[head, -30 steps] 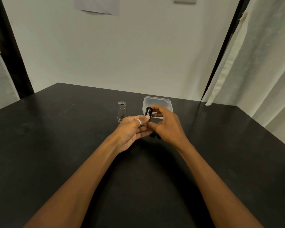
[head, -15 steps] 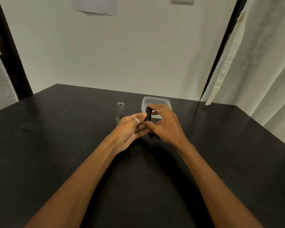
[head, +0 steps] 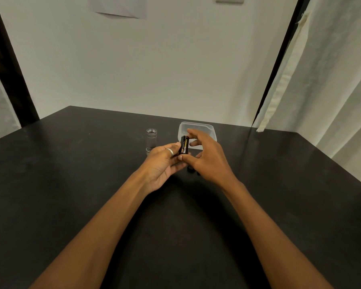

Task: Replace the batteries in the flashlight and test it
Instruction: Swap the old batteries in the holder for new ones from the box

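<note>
My left hand (head: 163, 163), with a ring on one finger, holds a small black battery holder (head: 184, 145) upright; a black and copper battery shows in it. My right hand (head: 206, 159) touches the holder from the right, thumb at its lower end and a fingertip at its top. The flashlight body (head: 151, 140), a dark tube with a silver threaded rim, stands upright on the black table (head: 92, 184) just left of my hands. Small dark parts (head: 191, 170) lie on the table under my right hand, mostly hidden.
A clear plastic container (head: 204, 127) sits on the table right behind my hands. A white wall closes the far edge of the table, and pale curtains hang along its right side.
The holder has turned in my fingers, so the copper side of the battery now shows. My right fingers have shifted to its top and bottom ends. Both hands stay in the same spot.
</note>
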A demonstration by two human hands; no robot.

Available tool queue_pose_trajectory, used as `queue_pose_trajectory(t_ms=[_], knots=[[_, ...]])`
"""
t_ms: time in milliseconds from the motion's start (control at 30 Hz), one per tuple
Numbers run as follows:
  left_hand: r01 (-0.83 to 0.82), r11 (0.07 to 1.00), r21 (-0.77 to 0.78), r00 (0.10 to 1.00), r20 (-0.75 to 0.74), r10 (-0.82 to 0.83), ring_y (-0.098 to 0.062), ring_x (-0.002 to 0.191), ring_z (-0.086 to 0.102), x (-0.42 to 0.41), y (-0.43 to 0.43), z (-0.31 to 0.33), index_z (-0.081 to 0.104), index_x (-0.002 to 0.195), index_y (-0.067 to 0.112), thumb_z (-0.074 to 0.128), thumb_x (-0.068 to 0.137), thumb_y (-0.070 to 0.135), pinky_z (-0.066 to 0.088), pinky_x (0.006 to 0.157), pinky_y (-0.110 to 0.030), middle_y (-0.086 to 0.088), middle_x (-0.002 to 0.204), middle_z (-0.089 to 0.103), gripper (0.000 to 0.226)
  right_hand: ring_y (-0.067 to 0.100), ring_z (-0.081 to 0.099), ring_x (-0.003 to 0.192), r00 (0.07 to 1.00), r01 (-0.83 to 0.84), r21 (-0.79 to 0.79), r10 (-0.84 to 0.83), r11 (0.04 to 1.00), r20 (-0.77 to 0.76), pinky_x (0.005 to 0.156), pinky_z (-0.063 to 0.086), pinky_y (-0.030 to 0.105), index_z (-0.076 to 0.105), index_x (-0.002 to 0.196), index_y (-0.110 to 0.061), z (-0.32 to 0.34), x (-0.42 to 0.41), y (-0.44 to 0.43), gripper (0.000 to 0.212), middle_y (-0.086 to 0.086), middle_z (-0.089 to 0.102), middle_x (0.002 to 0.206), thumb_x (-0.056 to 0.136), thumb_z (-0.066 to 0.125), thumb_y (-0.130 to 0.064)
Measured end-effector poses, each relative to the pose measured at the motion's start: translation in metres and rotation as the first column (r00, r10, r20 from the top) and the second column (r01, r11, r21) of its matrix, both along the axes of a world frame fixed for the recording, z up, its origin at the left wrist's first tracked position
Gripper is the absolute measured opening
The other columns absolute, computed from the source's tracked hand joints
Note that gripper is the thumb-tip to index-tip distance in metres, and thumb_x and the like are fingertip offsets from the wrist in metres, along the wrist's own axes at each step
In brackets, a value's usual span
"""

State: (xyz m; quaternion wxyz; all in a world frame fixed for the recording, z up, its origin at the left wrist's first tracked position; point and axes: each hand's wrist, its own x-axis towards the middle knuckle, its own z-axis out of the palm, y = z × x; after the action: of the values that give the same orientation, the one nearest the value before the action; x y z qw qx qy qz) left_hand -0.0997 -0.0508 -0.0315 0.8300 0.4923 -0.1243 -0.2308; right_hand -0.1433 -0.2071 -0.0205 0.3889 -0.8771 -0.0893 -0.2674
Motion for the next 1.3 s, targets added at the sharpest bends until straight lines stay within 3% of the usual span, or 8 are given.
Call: queue_pose_trajectory(t_ms=[167, 333, 467, 567, 700, 867, 1167, 1300], knots=[[0.008, 1.0, 0.001, 1.0, -0.016, -0.008, -0.017, 0.095, 0.075, 0.0, 0.0, 0.002, 0.068, 0.121, 0.001, 0.05, 0.106, 0.014, 0.06, 0.079, -0.03, -0.012, 0.102, 0.075, 0.027, 0.0, 0.059, 0.114, 0.999, -0.005, 0.037, 0.007, 0.999, -0.053, 0.078, 0.052, 0.012, 0.055, 0.141, -0.025, 0.009, -0.003, -0.002, 0.065, -0.013, 0.062, 0.132, 0.083, 0.084, -0.03], [-0.049, 0.999, -0.009, 0.994, -0.102, 0.048, -0.017, 0.09, 0.076, 0.0, -0.004, 0.002, 0.065, 0.124, 0.001, 0.05, 0.105, 0.01, 0.061, 0.074, -0.029, -0.011, 0.095, 0.078, 0.026, -0.002, 0.065, 0.095, 0.973, 0.23, 0.095, -0.228, 0.969, -0.035, 0.075, 0.043, 0.0, 0.073, 0.121, -0.016, 0.03, 0.022, -0.026, 0.028, -0.006, 0.074, 0.114, 0.094, 0.072, -0.023], [-0.081, 0.997, -0.019, 0.984, -0.158, 0.077, -0.019, 0.096, 0.077, 0.005, -0.006, 0.001, 0.064, 0.124, 0.004, 0.049, 0.106, 0.009, 0.062, 0.072, -0.031, -0.012, 0.1, 0.079, 0.024, 0.007, 0.064, 0.091, 0.95, 0.275, -0.136, -0.291, 0.952, -0.117, 0.073, 0.04, 0.005, 0.078, 0.109, -0.011, 0.056, 0.074, -0.037, 0.021, 0.002, 0.077, 0.11, 0.094, 0.064, -0.007], [-0.094, 0.995, -0.035, 0.978, -0.189, 0.086, -0.019, 0.095, 0.077, 0.01, -0.006, 0.0, 0.064, 0.122, 0.005, 0.049, 0.105, 0.01, 0.063, 0.071, -0.031, -0.011, 0.099, 0.08, 0.023, 0.02, 0.069, 0.094, 0.924, 0.236, -0.327, -0.315, 0.915, -0.217, 0.076, 0.051, 0.021, 0.08, 0.098, -0.006, 0.063, 0.115, -0.04, 0.027, 0.009, 0.077, 0.105, 0.09, 0.057, 0.005], [-0.103, 0.994, -0.049, 0.975, -0.203, 0.091, -0.019, 0.094, 0.077, 0.011, -0.005, -0.002, 0.066, 0.12, 0.007, 0.05, 0.105, 0.011, 0.062, 0.07, -0.03, -0.011, 0.1, 0.079, 0.022, 0.029, 0.071, 0.095, 0.867, 0.164, -0.512, -0.371, 0.843, -0.334, 0.087, 0.061, 0.041, 0.079, 0.099, -0.003, 0.054, 0.152, -0.044, 0.025, 0.014, 0.077, 0.103, 0.091, 0.056, 0.002], [-0.102, 0.994, -0.047, 0.975, -0.203, 0.09, -0.02, 0.097, 0.077, 0.012, -0.006, -0.002, 0.067, 0.118, 0.008, 0.051, 0.104, 0.012, 0.062, 0.072, -0.03, -0.012, 0.102, 0.079, 0.021, 0.027, 0.069, 0.099, 0.824, 0.065, -0.628, -0.396, 0.775, -0.404, 0.093, 0.059, 0.041, 0.077, 0.106, -0.007, 0.034, 0.171, -0.053, 0.019, 0.011, 0.075, 0.11, 0.091, 0.065, -0.007], [-0.102, 0.994, -0.041, 0.974, -0.206, 0.091, -0.019, 0.094, 0.077, 0.009, -0.005, 0.002, 0.067, 0.117, 0.008, 0.052, 0.104, 0.01, 0.062, 0.071, -0.032, -0.011, 0.099, 0.079, 0.02, 0.024, 0.06, 0.087, 0.808, 0.062, -0.708, -0.452, 0.703, -0.378, 0.079, 0.051, 0.033, 0.069, 0.11, -0.001, 0.034, 0.17, -0.042, 0.019, 0.012, 0.067, 0.102, 0.096, 0.062, -0.011], [-0.109, 0.993, -0.04, 0.971, -0.22, 0.098, -0.018, 0.092, 0.077, 0.011, -0.005, 0.002, 0.068, 0.114, 0.009, 0.052, 0.104, 0.011, 0.063, 0.068, -0.031, -0.01, 0.097, 0.08, 0.019, 0.027, 0.066, 0.095, 0.914, 0.225, -0.611, -0.381, 0.759, -0.137, 0.086, 0.058, 0.039, 0.067, 0.111, -0.007, 0.05, 0.142, -0.031, 0.016, 0.011, 0.07, 0.109, 0.098, 0.059, -0.007]])
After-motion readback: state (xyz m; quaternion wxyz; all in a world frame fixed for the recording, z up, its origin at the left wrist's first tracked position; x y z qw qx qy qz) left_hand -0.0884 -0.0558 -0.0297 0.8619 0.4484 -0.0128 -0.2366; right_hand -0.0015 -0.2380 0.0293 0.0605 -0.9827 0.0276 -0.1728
